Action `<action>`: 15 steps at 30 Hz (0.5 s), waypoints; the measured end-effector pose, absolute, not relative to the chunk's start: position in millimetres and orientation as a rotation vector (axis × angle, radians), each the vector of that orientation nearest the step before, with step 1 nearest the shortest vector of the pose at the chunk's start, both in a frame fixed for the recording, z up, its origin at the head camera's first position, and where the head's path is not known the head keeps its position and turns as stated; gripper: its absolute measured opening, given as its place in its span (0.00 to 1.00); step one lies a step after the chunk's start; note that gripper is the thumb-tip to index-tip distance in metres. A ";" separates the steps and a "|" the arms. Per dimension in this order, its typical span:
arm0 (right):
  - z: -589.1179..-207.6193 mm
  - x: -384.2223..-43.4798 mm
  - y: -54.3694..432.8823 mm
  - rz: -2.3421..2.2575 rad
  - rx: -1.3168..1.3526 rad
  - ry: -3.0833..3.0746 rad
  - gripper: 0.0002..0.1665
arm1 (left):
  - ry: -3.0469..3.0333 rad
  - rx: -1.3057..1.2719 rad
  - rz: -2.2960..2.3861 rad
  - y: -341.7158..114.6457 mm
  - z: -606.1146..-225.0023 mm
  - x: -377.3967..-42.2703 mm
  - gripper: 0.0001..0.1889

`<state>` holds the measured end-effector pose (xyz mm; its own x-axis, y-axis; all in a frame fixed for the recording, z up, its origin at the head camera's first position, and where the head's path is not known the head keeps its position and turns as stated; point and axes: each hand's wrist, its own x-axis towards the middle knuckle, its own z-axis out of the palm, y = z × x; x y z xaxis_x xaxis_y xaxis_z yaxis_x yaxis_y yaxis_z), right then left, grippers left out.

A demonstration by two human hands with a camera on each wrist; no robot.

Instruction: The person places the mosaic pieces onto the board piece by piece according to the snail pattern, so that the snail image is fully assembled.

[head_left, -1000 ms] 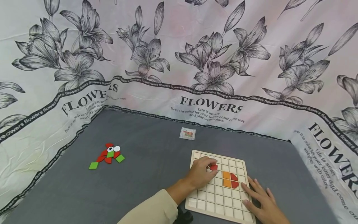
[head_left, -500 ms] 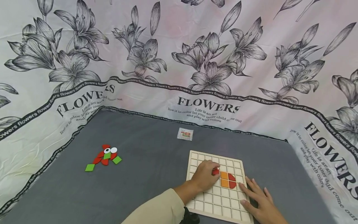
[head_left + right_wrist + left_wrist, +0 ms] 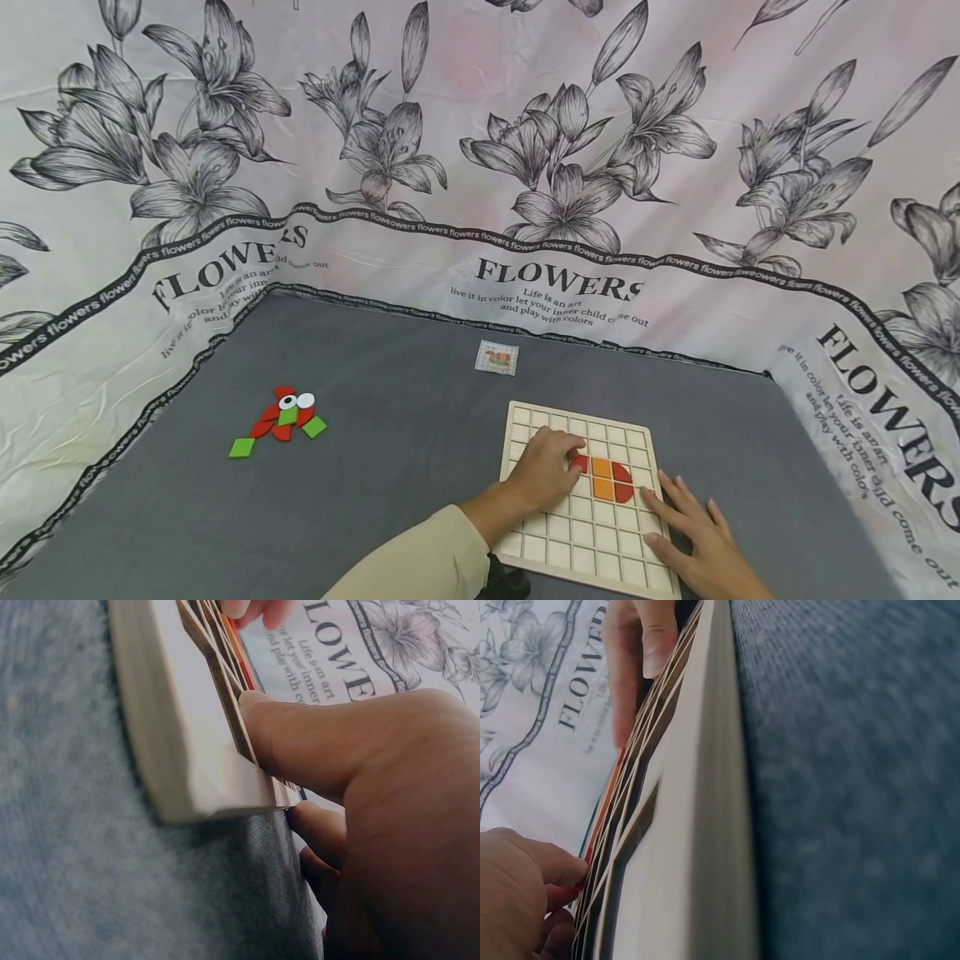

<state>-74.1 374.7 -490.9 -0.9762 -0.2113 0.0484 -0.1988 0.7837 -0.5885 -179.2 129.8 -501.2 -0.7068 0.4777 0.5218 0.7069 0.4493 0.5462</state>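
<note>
A pale wooden grid board [image 3: 551, 550] lies on the grey table. Two orange square tiles [image 3: 602, 477] and two red quarter-circle tiles [image 3: 623, 482] sit in its cells, side by side. Just left of the orange ones, my left hand [image 3: 538, 473] pinches a small red tile [image 3: 581, 463] at a cell, partly covered by the fingers; in the left wrist view the fingertips are low at the grid. My right hand [image 3: 701, 537] rests along the board's right edge, fingers extended, the thumb on the frame in the right wrist view.
To the left lies a loose cluster of red pieces [image 3: 282, 433], green squares [image 3: 241, 448] and white round eye pieces [image 3: 305, 401]. A small picture card [image 3: 497, 358] lies behind the board. Flower-printed cloth [image 3: 555, 283] walls in the table's back and sides.
My left hand has brought the red tile right and toward me, next to the orange tiles, and lowered it at a cell. My right hand stays at the board's edge. The view shifted slightly.
</note>
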 end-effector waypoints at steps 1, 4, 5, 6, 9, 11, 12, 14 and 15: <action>-490.8 -74.0 374.3 -0.969 -0.341 2.946 0.33 | -2.413 -1.007 -1.111 130.3 -501.2 -179.0 0.13; -491.2 -74.0 373.7 -0.980 -0.354 2.945 0.33 | -2.427 -0.986 -1.115 131.5 -501.4 -178.4 0.12; -491.6 -73.8 373.7 -0.984 -0.360 2.946 0.33 | -2.434 -0.981 -1.118 131.8 -501.4 -178.1 0.12; -492.0 -73.7 373.9 -0.989 -0.369 2.950 0.33 | -2.440 -0.977 -1.121 132.1 -501.4 -178.0 0.12; -493.6 -73.3 374.7 -0.993 -0.385 2.969 0.32 | -2.440 -0.976 -1.134 132.9 -500.3 -177.0 0.11; -494.7 -72.9 375.1 -0.984 -0.403 2.995 0.32 | -2.427 -0.979 -1.128 133.3 -499.6 -176.6 0.10; -495.1 -72.6 375.2 -0.980 -0.410 3.005 0.32 | -2.419 -0.982 -1.124 133.4 -499.6 -176.6 0.09; -495.4 -72.2 375.1 -0.971 -0.414 3.014 0.32 | -2.401 -0.995 -1.124 133.4 -499.5 -176.4 0.08; -495.5 -72.0 375.3 -0.967 -0.409 3.012 0.32 | -2.392 -1.002 -1.127 133.2 -499.6 -176.3 0.08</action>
<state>-72.0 375.3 -495.5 -0.9660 -0.2271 0.1232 -0.2564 0.7837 -0.5658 -176.3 133.2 -499.6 -0.7064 0.4617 0.5365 0.7077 0.4452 0.5485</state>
